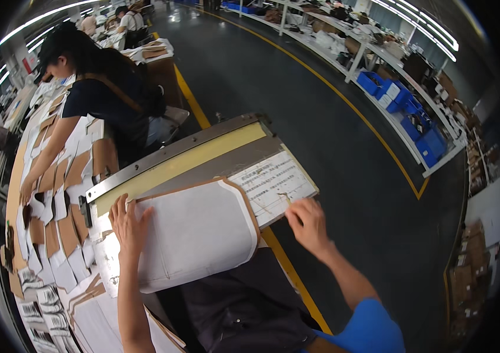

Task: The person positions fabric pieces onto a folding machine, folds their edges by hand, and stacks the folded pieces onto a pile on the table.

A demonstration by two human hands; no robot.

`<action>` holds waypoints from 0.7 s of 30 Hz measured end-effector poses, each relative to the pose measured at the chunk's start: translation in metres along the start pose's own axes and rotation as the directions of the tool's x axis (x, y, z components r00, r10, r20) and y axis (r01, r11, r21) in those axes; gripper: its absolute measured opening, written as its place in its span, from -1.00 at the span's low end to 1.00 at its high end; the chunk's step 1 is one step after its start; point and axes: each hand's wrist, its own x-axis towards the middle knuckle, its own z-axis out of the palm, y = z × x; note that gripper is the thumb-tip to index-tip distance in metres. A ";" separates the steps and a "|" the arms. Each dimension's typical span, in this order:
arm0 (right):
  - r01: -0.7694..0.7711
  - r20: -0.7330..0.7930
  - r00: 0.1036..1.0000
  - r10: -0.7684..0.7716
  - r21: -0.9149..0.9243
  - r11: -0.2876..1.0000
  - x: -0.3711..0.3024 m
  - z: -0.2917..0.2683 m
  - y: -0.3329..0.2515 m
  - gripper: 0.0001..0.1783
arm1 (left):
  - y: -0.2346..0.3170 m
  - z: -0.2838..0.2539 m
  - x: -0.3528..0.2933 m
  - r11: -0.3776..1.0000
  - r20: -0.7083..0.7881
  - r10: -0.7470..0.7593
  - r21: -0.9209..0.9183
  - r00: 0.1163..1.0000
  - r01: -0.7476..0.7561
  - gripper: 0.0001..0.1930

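Floor [315, 135], dark with yellow lines, fills our right side. Counter [15, 206] on our left: rows of brown-and-white pieces [77, 170], co-worker [109, 97] reaching over them. Flat board [220, 165] in front of us, metal bar [173, 154] along its far edge. White panel [197, 229], brown-edged, lies on that board. Our left hand [129, 226] rests at the panel's upper left corner, fingers spread, no grip. Our right hand [310, 226], fingers curled, is by the board's right end; can't tell what they hold, if anything.
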 end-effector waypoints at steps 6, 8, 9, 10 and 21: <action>-0.343 0.063 0.935 0.349 0.405 0.847 -0.108 0.087 -0.038 -0.75 | 0.052 0.007 0.048 0.916 0.275 0.193 -0.396 0.942 -0.072 -0.42; -0.609 0.450 0.788 0.420 0.668 0.428 -0.111 0.101 -0.036 -0.80 | 0.044 0.006 0.057 0.923 0.422 0.211 -0.384 0.882 -0.038 -0.49; -0.650 0.507 0.757 0.412 0.646 0.401 -0.110 0.100 -0.028 -0.84 | 0.038 0.004 0.058 0.924 0.422 0.211 -0.379 0.882 -0.040 -0.49; -0.594 0.459 0.803 0.380 0.674 0.439 -0.101 0.091 -0.029 -0.86 | 0.027 0.002 0.055 0.923 0.479 0.179 -0.385 0.859 0.023 -0.56; 0.363 0.397 0.855 -0.334 0.003 0.932 0.211 -0.077 -0.061 -0.82 | 0.083 -0.052 -0.091 0.171 0.629 0.107 -0.774 0.770 0.609 -0.81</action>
